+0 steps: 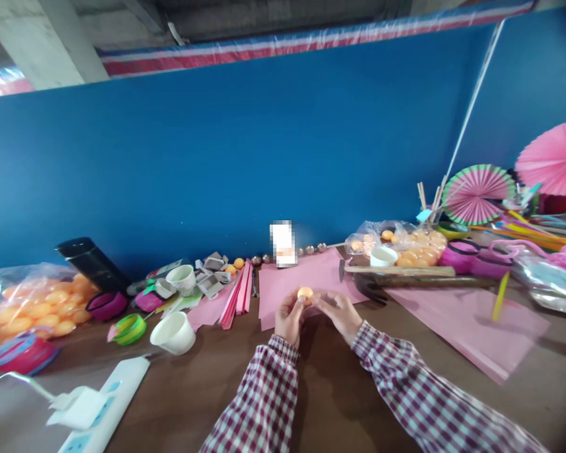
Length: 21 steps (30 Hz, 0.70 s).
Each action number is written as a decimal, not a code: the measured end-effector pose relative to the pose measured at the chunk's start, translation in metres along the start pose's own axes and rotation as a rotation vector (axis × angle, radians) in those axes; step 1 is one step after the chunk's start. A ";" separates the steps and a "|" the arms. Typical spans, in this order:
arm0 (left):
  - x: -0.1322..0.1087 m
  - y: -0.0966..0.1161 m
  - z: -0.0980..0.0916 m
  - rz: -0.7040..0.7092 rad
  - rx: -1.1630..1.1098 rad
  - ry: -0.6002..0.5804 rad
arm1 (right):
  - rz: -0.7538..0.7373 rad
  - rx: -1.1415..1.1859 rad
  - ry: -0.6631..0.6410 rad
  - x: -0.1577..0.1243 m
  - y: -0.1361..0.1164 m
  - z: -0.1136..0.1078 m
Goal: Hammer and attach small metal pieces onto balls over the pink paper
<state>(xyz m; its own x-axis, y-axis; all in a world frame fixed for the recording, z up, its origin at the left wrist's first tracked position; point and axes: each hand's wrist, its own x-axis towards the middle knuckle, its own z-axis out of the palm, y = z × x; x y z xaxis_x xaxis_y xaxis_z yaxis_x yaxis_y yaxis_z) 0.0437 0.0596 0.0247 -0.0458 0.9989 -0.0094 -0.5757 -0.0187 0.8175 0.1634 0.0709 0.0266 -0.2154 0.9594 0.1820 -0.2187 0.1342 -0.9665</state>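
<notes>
A small orange ball [305,294], like a table tennis ball, is held up between my two hands above the pink paper [306,274]. My left hand [289,318] pinches it from the left with thumb and fingers. From the right, the fingertips of my right hand [340,314] are pressed together at the ball's lower side. Both hands are closed, and their fingers hide part of the ball's underside. Just behind them lies the sheet of pink paper, with several shiny metal balls [310,250] in a row at its far edge.
Left are white cups [173,333], folded pink strips [238,296], a bag of orange balls [42,311], a black cylinder [93,263] and a power strip [116,396]. Right are a hammer [400,271], another ball bag [417,246], more pink paper [471,321] and paper fans [478,194]. A blue partition [264,138] stands behind.
</notes>
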 end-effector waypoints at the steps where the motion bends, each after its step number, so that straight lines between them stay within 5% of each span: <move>1: 0.000 0.000 0.000 0.001 0.000 -0.002 | 0.001 -0.009 0.000 0.000 0.001 0.000; 21: -0.001 0.000 -0.002 -0.009 -0.053 -0.022 | 0.002 -0.004 0.006 -0.002 -0.003 0.003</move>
